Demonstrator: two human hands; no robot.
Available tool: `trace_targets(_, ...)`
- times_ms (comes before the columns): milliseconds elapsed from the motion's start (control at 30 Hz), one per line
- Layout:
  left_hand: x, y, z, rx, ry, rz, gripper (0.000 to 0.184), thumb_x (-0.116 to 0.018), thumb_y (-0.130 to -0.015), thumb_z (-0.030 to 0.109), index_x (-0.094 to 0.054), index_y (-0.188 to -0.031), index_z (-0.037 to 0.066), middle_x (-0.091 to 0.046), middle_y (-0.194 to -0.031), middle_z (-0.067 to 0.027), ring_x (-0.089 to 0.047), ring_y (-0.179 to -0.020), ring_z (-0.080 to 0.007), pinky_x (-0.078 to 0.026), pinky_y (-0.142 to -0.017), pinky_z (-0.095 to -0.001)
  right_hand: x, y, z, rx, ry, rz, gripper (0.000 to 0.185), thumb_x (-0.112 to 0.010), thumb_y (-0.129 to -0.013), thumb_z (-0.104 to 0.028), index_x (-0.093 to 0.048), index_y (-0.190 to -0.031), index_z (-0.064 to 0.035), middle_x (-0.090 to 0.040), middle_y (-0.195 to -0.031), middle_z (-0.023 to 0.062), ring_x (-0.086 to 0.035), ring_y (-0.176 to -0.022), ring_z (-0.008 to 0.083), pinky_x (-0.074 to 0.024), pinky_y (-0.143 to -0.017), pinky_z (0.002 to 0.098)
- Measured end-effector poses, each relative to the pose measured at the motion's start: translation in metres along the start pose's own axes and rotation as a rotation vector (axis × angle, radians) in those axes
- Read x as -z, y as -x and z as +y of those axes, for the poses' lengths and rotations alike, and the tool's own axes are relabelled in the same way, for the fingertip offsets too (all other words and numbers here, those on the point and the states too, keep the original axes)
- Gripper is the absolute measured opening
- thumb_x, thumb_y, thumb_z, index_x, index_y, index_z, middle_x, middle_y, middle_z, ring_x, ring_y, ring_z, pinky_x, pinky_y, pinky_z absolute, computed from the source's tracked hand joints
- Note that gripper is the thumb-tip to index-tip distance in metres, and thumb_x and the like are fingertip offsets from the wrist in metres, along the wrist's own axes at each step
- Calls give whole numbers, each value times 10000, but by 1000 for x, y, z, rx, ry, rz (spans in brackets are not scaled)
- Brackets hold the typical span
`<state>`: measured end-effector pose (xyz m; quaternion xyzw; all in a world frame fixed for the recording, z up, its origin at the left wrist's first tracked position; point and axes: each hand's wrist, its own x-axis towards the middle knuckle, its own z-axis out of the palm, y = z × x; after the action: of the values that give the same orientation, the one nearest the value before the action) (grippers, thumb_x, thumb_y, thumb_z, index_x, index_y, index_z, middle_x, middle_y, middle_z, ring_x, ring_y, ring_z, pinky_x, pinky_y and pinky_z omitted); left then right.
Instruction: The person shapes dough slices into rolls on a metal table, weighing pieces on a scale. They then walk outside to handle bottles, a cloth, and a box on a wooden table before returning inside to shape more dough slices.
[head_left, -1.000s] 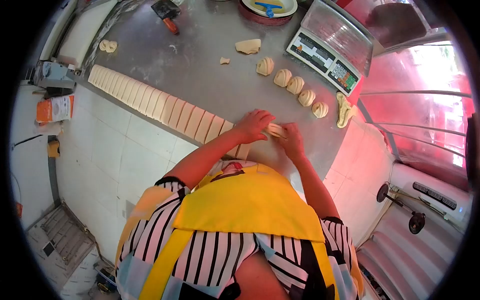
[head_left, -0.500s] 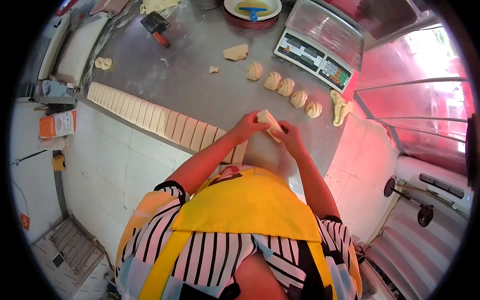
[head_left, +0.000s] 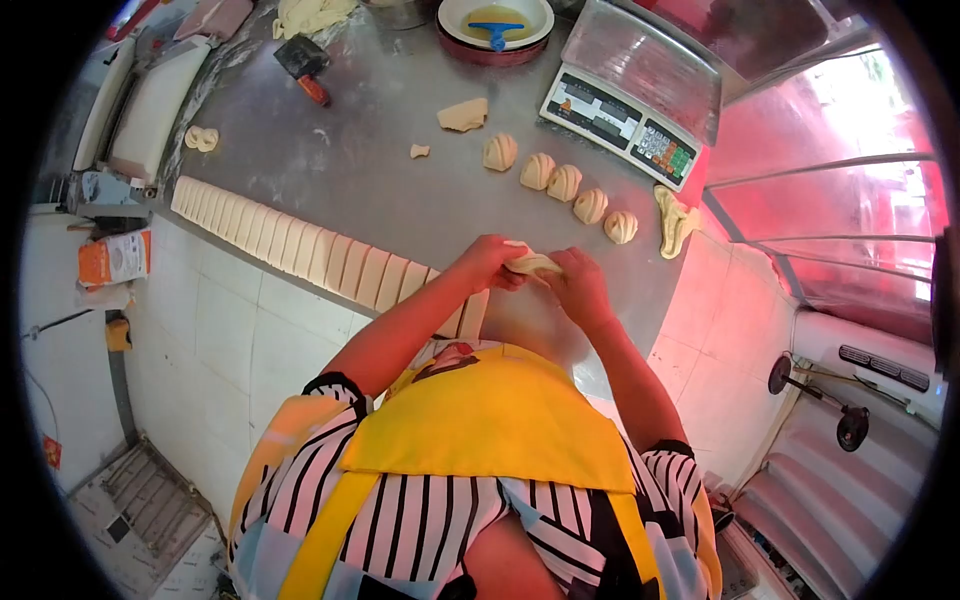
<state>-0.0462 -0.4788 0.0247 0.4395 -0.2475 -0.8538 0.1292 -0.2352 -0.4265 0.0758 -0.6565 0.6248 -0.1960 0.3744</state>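
A strip of pale dough [head_left: 533, 263] is stretched between my two hands, just above the metal table near its front edge. My left hand [head_left: 492, 263] is closed on the strip's left end, and my right hand [head_left: 580, 283] pinches the right end. To the left runs a long row of cut dough slices [head_left: 300, 243], standing side by side along the table edge. Beyond my hands sit several shaped dough rolls with ridged tops, one of them a roll [head_left: 620, 227] close to my right hand.
A digital scale [head_left: 625, 125] stands at the back right, with a long dough piece [head_left: 676, 222] by the table's right edge. Farther back are a bowl with a blue tool [head_left: 497, 30], a red-handled scraper [head_left: 312, 90], a flat dough scrap [head_left: 463, 115] and a dough machine [head_left: 160, 110].
The dough strip has gone from a slanting flat piece to a more level, twisted-looking one. My left hand has closed further round its end. The view has shifted slightly.
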Motion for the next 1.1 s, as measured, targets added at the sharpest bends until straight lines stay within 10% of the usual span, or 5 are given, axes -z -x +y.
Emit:
trace_targets(100,-10,5,-4,-977,-1230,335,234,-588,-855,203,-576,-1010,28,-638,-867,-99,-634,-769,-170,-512,-586,-302,-21,3,31,-586,-895,-144,296,-606,-812,-75,-534,-1098,-49,-556,-1052,102,-581,-922,261,-500,-701,340)
trace_targets(200,0,-11,-16,-1213,-1050,424,218,-599,-817,133,-568,-996,13,-648,-856,-108,-637,-702,-222,-492,-572,-315,-12,11,-1,-554,-1226,-164,339,-593,-819,-63,-521,-1150,-57,-589,-974,83,-596,-818,198,-498,-667,299)
trace_targets(400,-1,-6,-3,-383,-631,303,256,-596,-746,61,-575,-993,-6,-640,-907,-155,-607,-741,-368,-492,-664,-359,2,12,-14,-73,-521,-134,257,-588,-836,-71,-563,-1091,-42,-593,-840,63,-563,-687,118,-489,-632,268)
trace_targets(600,-25,-2,-23,-621,-1119,26,210,-612,-732,91,-616,-935,36,-619,-827,-143,-598,-766,-325,-480,-691,-380,5,-22,7,-464,-759,-73,197,-601,-852,-143,-597,-1012,-28,-600,-860,30,-572,-699,110,-486,-629,277)
trace_targets(1100,-11,-22,-17,-779,-628,146,261,-655,-772,55,-548,-1008,16,-530,-1063,-89,-547,-778,-132,-474,-682,-262,-16,-24,27,-919,-1399,-249,225,-499,-901,-245,-592,-994,-62,-621,-923,66,-604,-775,173,-531,-690,338)
